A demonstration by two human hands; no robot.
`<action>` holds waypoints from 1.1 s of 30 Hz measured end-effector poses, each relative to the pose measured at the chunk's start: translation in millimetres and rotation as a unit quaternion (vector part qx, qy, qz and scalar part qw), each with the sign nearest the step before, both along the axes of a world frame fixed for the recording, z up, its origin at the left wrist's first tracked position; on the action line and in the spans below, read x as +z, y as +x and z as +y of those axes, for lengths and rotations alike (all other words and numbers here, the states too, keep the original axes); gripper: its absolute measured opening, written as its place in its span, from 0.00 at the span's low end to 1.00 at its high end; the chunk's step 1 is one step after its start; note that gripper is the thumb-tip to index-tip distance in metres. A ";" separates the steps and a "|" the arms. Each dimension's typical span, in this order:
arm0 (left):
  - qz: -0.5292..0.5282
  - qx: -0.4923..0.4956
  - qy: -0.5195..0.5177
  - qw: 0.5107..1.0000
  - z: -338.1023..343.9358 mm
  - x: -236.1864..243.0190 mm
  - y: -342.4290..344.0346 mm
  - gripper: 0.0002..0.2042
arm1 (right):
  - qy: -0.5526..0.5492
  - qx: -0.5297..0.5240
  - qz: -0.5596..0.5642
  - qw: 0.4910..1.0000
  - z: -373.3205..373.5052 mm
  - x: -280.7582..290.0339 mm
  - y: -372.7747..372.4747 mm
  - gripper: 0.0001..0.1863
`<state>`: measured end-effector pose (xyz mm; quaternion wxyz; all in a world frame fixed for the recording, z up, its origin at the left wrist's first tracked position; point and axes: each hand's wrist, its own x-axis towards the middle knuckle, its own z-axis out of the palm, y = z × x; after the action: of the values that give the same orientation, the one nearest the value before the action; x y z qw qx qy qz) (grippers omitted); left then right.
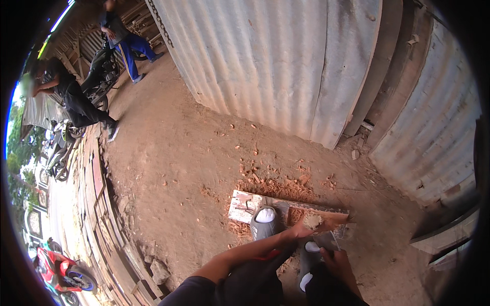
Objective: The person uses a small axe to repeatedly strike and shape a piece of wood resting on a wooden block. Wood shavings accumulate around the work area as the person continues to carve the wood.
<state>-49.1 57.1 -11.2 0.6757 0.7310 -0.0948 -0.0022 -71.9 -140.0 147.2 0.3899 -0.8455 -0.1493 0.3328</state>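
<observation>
My left hand [303, 230] is closed around a piece of wood [313, 221] with a rough, pale end, just above a weathered plank on the ground [240, 206]. Closer to me, my right hand [337, 260] grips the handle of a wide-bladed knife [326, 240]. The flat grey blade points up toward the wood; I cannot tell whether they touch. One grey shoe [264, 232] rests against the plank, and the other foot is partly hidden beside the knife. Reddish wood shavings [278, 187] lie thickly around the plank.
Corrugated metal sheets [265, 66] rise beyond the dirt ground. Stacked boards [99, 204] run along the left, with a red motorcycle [58, 268] past them. Two people stand at the far left near a dark motorcycle [102, 74]. Wooden planks [449, 232] jut in at right.
</observation>
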 end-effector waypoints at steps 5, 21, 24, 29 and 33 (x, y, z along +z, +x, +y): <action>0.007 0.001 -0.110 0.994 9.8 -21.7 -8.4 0.12 | 0.064 0.014 -0.056 0.996 18.4 11.2 3.4 0.21; -0.057 -0.051 -0.006 0.997 4.9 5.9 -12.1 0.21 | 0.111 -0.012 -0.088 0.990 29.0 23.6 20.7 0.22; -0.030 -0.086 -0.027 0.995 6.0 3.1 -13.3 0.22 | 0.052 0.039 -0.125 0.990 18.7 -9.5 18.9 0.18; -0.023 -0.104 -0.031 0.994 7.9 28.2 -18.0 0.21 | 0.001 0.036 -0.084 0.996 14.4 -4.8 10.3 0.18; -0.009 -0.143 0.009 0.990 -0.3 45.1 -9.0 0.21 | 0.048 0.022 -0.127 0.990 11.1 -8.5 11.3 0.19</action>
<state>-58.0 56.8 33.9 0.6611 0.7161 -0.2037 -0.0931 -60.6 -128.9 138.8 0.4008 -0.8577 -0.2318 0.2235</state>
